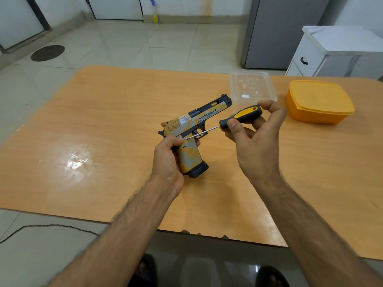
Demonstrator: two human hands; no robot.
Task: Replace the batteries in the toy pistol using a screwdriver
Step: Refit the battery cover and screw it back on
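Forearms nearest the lens, both mine, reaching out over the surface (103, 121). My left hand (167, 160) wraps the handle of the toy pistol (194, 129), fingers curled round it, holding it up off the wood with its side turned to me so the handle panel faces the tool. Muzzle points away and right. My right hand (255, 137) pinches the screwdriver (238, 118) by its yellow-and-black handle, thumb and fingertips on it, a light grip suited to spinning instead of levering. Thin shaft runs down-left and the tip sits at the top of the pistol handle, just by my left thumb; probably seated in a screw there, but the screw head is too small to make out. Judging by that, the cover is not yet off.

Count: one pistol, one screwdriver, two containers. Clear plastic tub (253, 88) is just beyond my right hand, looks open, maybe parked there for loose parts. Orange lidded box (319, 101) sits further right, closed. No batteries visible anywhere.
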